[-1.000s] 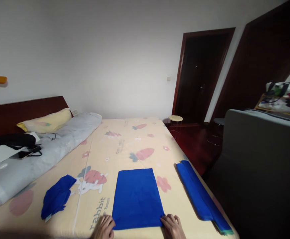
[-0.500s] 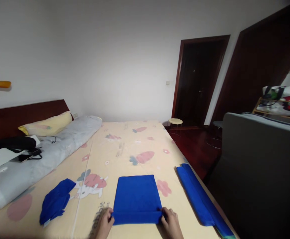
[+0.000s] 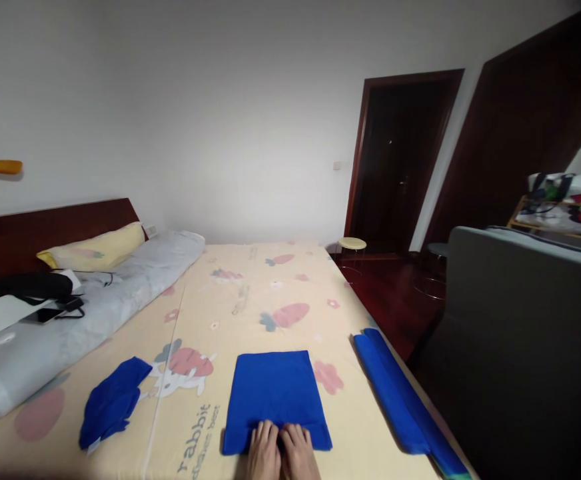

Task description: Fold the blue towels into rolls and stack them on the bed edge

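A blue folded cloth (image 3: 276, 383) lies flat on the bed in front of me, roughly square, with a folded strip along its near edge. At the middle of that edge, my left hand (image 3: 264, 450) has its fingers curled down on the fabric. Close beside it, my right hand (image 3: 298, 452) presses the same strip, its fingers bent and together. Both thumbs are mostly hidden. To the left rests a crumpled blue cloth (image 3: 114, 401) with a small white tag. Long folded blue fabric (image 3: 395, 400) lies along the bed's right side.
The bed (image 3: 240, 280) has a patterned cream sheet. On its left are a grey rolled quilt (image 3: 135, 293), a yellow pillow (image 3: 100, 248) and a black bag (image 3: 40, 288). A dark grey panel (image 3: 515, 333) stands at right, and a stool (image 3: 352, 244) near the door.
Both hands have moved inward from the two side ends of the near strip to its middle, where they now sit side by side. The cloth lies in nearly the same place.
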{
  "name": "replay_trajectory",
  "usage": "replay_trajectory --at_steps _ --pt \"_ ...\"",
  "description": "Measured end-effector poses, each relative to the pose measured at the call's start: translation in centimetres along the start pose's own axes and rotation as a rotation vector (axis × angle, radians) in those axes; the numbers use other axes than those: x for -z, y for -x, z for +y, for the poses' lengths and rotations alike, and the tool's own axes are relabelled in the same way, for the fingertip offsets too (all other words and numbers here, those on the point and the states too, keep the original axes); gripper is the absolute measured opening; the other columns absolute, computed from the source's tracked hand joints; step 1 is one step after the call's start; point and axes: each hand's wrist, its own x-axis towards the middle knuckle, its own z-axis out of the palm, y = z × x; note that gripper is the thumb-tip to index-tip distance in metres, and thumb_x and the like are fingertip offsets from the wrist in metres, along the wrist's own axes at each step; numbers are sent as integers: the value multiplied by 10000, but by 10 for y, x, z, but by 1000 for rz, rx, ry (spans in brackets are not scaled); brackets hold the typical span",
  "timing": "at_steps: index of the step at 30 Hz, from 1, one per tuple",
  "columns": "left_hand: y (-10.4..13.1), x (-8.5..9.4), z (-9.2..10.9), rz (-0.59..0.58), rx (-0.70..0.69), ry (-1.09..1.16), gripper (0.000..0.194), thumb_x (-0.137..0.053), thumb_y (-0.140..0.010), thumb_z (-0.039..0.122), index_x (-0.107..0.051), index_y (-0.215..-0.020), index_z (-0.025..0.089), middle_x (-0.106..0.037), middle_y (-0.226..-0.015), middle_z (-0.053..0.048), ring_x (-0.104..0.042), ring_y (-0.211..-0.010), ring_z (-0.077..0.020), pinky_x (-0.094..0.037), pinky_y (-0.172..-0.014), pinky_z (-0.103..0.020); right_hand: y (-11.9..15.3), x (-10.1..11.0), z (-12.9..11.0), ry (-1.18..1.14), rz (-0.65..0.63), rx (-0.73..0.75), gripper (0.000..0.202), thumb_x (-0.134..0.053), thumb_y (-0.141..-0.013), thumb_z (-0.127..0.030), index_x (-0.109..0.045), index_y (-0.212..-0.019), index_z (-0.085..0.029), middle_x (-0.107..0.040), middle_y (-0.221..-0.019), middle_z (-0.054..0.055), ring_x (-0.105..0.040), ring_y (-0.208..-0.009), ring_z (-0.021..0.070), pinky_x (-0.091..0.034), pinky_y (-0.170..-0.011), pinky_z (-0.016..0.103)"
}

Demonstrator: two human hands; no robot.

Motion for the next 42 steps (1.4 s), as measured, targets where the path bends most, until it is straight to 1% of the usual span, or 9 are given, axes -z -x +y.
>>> replay_trajectory --at_steps 3,6,9,12,21,29,34,38,42 --pt "4 -1 -15 0 -36 -2 377 -457 -853 242 -615 -1192 291 -652 -1263 -30 -556 -1206 -224 -430 -1001 -353 7 1 19 9 -41 46 340 -528 -809 -207 -605 -1124 -307 -674 -1123 19 -600 -985 221 -399 -867 350" --pt "19 16 -56 64 -60 -13 343 -464 -868 316 -625 -1170 296 -681 -1187 -38 -599 -1117 -228 -462 -937 -357 28 16 64 34 -58 40 404 -510 -846 -253 -563 -1242 -313 -642 -1250 42 -597 -1080 228 -393 -916 355" --pt "36 33 -95 110 -8 -34 380 -486 -823 249 -629 -1173 289 -678 -1191 -49 -594 -1104 -238 -447 -940 -381 49 34 98 16 -109 -51 465 -491 -850 -270 -518 -1312 -315 -588 -1337 60 -560 -1167 250 -381 -950 383" --pt "43 43 -111 11 -38 -18 492 -478 -775 171 -596 -1228 323 -647 -1267 -22 -554 -1173 -226 -404 -995 -380 53 44 100 -7 -159 -79 516 -505 -815 -260 -503 -1330 -304 -567 -1360 63 -532 -1201 261 -370 -970 401" --pt "20 61 -85 -145 90 -32 537 -446 -739 120 -587 -1231 283 -597 -1331 -35 -478 -1260 -219 -317 -1064 -401 19 29 66 99 -31 -148 429 -512 -752 -167 -605 -1153 -287 -659 -1198 35 -575 -1080 253 -339 -925 405" --pt "14 101 -94 7 109 354 270 -449 -672 87 -605 -821 250 -660 -855 1 -599 -884 -177 -454 -849 -313 10 84 64 -163 -87 -298 233 -437 -767 -215 -650 -856 -249 -669 -878 30 -570 -895 230 -377 -848 372" --pt "4 86 -105 50 234 613 224 -486 -640 133 -579 -816 235 -625 -758 15 -606 -753 -164 -504 -719 -270 8 79 75 -241 -88 -475 304 -424 -779 -306 -642 -982 -243 -670 -898 38 -590 -873 241 -429 -834 378" --pt "5 69 -108 85 297 351 341 -473 -687 112 -612 -980 216 -659 -828 -14 -640 -813 -185 -510 -788 -304 15 58 86 -68 22 -404 332 -454 -815 -305 -627 -1086 -222 -677 -939 74 -604 -895 257 -431 -832 392" --pt "9 50 -79 199 229 86 415 -422 -751 70 -635 -1071 229 -682 -1020 -62 -627 -997 -222 -479 -903 -356 20 34 73 79 143 -268 374 -450 -818 -198 -601 -1157 -243 -665 -1024 82 -598 -916 245 -430 -813 372"
